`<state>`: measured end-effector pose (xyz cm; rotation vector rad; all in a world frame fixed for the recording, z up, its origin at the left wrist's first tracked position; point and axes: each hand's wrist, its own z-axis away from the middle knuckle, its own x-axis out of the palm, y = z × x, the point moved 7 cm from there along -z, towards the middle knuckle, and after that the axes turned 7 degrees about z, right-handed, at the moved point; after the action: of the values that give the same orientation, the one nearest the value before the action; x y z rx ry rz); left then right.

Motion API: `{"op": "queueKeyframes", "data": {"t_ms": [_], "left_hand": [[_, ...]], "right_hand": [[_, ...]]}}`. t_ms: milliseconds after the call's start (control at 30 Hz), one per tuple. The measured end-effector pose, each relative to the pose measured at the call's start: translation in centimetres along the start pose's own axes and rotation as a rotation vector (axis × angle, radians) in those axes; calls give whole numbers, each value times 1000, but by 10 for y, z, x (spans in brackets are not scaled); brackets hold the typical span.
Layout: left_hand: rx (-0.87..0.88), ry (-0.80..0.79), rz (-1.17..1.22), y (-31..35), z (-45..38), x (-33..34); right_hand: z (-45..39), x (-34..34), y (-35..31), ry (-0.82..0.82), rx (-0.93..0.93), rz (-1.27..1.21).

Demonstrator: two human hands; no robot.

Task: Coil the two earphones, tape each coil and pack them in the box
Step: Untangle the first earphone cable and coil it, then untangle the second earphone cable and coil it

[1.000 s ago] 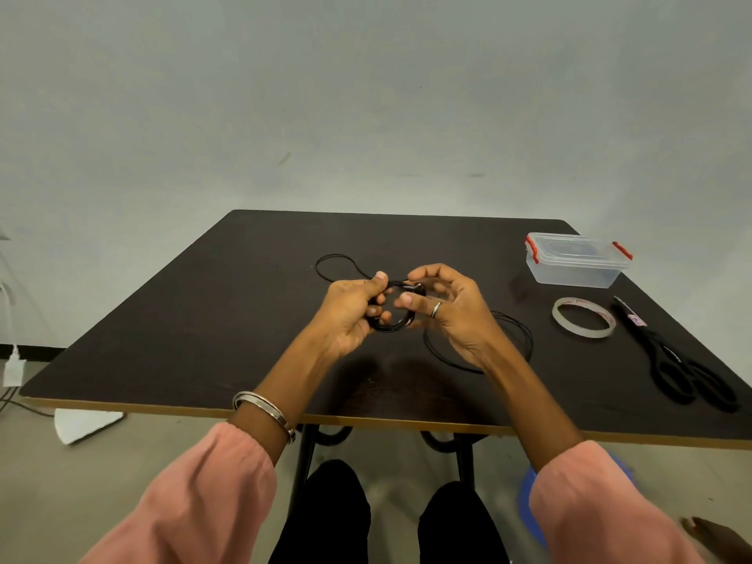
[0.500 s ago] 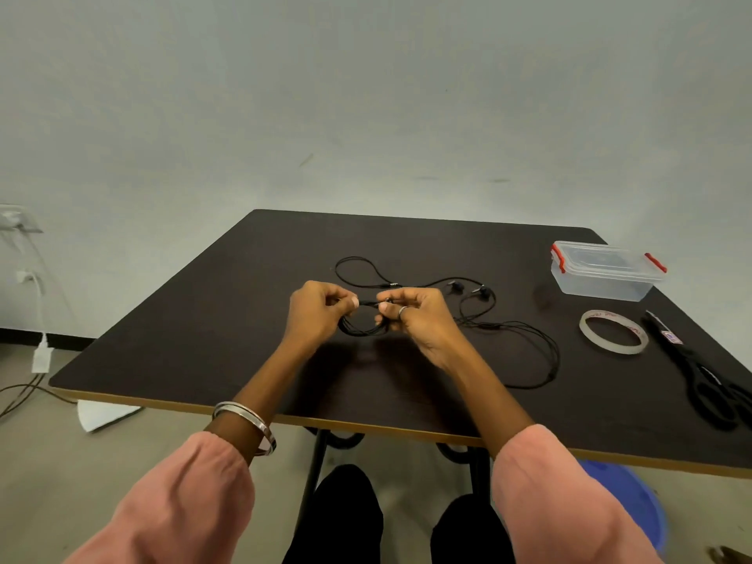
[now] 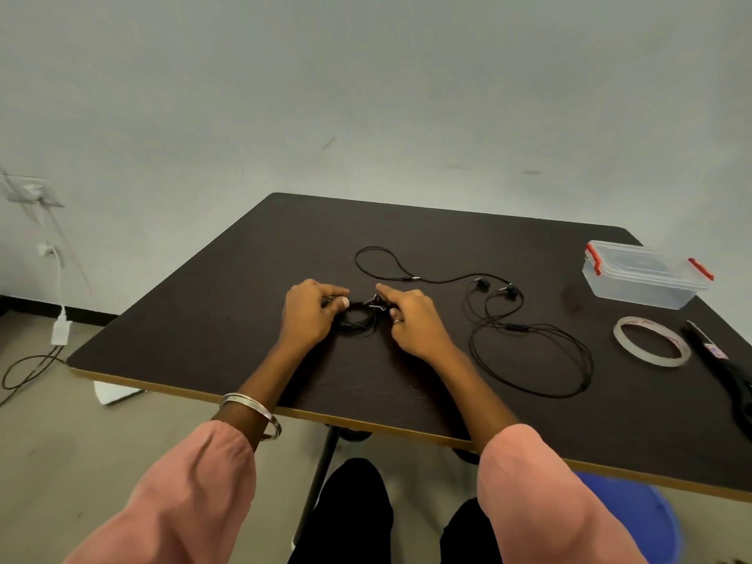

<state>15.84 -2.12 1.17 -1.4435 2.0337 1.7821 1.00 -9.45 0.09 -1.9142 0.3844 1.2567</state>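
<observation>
A small black coiled earphone lies on the dark table, held between my two hands. My left hand pinches the coil's left side with thumb and curled fingers. My right hand holds the right side, its index finger stretched over the top of the coil. The second earphone lies uncoiled to the right in loose loops, both buds showing. A clear plastic box with red clips stands shut at the far right.
A roll of clear tape lies flat in front of the box. Black scissors lie at the table's right edge. A blue bucket stands on the floor under the table, and cables hang at the left wall.
Both hands have come down from mid-air, so the coil now lies on the table. The loose second earphone has come fully into view.
</observation>
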Motion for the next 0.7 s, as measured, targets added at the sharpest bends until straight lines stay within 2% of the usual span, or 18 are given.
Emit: {"op": "queueKeyframes", "data": {"t_ms": [167, 367, 467, 533, 633, 700], "left_hand": [[8, 30, 43, 5, 5, -4], [-6, 62, 127, 5, 7, -9], [6, 129, 169, 10, 10, -15], [-10, 169, 177, 9, 9, -16], [-9, 295, 175, 11, 2, -17], [56, 344, 168, 34, 0, -16]], "right_hand": [[-1, -2, 3, 40, 16, -141], [4, -14, 17, 91, 138, -415], [8, -33, 32, 159, 194, -527], [13, -57, 51, 274, 275, -578], [30, -104, 84, 484, 437, -334], [36, -120, 100, 429, 469, -178]]}}
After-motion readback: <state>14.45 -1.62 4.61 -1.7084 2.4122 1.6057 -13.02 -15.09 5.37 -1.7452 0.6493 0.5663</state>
